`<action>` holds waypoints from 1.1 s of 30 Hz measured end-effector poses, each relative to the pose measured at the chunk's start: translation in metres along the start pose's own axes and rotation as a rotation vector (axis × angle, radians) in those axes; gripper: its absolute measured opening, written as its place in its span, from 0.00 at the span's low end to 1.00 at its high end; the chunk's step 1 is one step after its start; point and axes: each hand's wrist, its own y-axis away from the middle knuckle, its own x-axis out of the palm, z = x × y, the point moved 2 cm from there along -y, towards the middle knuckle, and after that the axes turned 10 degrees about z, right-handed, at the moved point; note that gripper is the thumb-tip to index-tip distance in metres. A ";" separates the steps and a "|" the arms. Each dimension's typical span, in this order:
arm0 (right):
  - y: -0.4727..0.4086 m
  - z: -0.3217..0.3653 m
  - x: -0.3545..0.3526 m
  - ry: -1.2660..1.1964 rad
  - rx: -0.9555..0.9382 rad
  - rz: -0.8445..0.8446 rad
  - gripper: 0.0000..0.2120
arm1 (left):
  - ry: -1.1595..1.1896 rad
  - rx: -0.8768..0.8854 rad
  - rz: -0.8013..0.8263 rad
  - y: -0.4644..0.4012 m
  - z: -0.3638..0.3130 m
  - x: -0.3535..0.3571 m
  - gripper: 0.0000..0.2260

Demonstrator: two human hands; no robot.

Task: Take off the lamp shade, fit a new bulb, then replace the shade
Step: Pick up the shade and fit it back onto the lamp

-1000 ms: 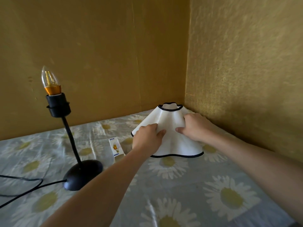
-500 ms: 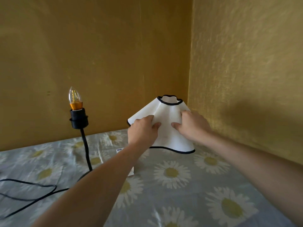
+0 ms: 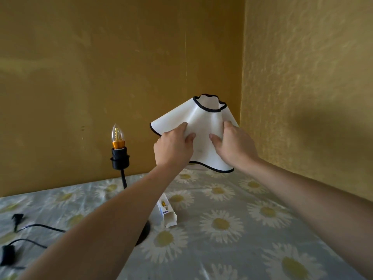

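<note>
Now the white wavy lamp shade with black trim [image 3: 203, 126] hangs in the air right of the clear candle bulb [image 3: 117, 136] in its black socket [image 3: 119, 158], left hand [image 3: 173, 149] and right hand [image 3: 235, 147] closed on its sides; best centre its top opening above the bulb, then lower level

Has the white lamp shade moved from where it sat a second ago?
Yes. The lamp shade has been lifted off the daisy tablecloth and is now held in the air, right of the bulb.
</note>
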 end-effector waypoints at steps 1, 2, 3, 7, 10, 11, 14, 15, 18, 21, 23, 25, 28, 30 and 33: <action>-0.001 0.005 -0.002 -0.006 -0.013 -0.023 0.18 | -0.001 0.005 -0.021 -0.001 0.000 -0.006 0.09; -0.001 0.008 -0.003 -0.018 -0.022 -0.042 0.18 | -0.005 0.010 -0.039 -0.003 -0.001 -0.010 0.09; -0.002 0.013 -0.005 -0.033 -0.031 -0.062 0.19 | -0.013 0.019 -0.055 -0.004 0.000 -0.016 0.09; -0.005 0.033 -0.012 -0.072 -0.062 -0.124 0.19 | -0.050 0.061 -0.135 -0.009 0.003 -0.041 0.09; -0.009 0.044 -0.016 -0.102 -0.072 -0.152 0.18 | -0.049 0.077 -0.177 -0.013 0.003 -0.055 0.11; -0.010 0.049 -0.016 -0.111 -0.078 -0.165 0.18 | -0.054 0.079 -0.184 -0.014 0.005 -0.061 0.12; -0.012 0.065 -0.018 -0.143 -0.102 -0.203 0.18 | -0.064 0.095 -0.226 -0.015 0.011 -0.078 0.14; -0.012 0.071 -0.018 -0.157 -0.112 -0.217 0.18 | -0.066 0.102 -0.238 -0.016 0.013 -0.084 0.15; -0.012 0.088 -0.016 -0.187 -0.134 -0.252 0.20 | -0.076 0.116 -0.255 -0.016 0.021 -0.101 0.15; -0.015 0.107 -0.014 -0.201 -0.163 -0.250 0.20 | -0.096 0.106 -0.283 -0.014 0.033 -0.119 0.12; -0.017 0.120 -0.012 -0.216 -0.186 -0.245 0.20 | -0.115 0.093 -0.299 -0.012 0.043 -0.129 0.12; -0.018 0.133 -0.010 -0.226 -0.211 -0.248 0.20 | -0.119 0.071 -0.313 -0.010 0.053 -0.137 0.14; -0.022 0.152 -0.006 -0.255 -0.233 -0.232 0.21 | -0.116 0.032 -0.339 -0.005 0.068 -0.149 0.16; -0.024 0.162 -0.003 -0.273 -0.242 -0.212 0.21 | -0.111 0.022 -0.368 0.000 0.075 -0.156 0.15; -0.026 0.175 0.002 -0.281 -0.259 -0.193 0.20 | -0.112 0.011 -0.381 0.005 0.084 -0.166 0.16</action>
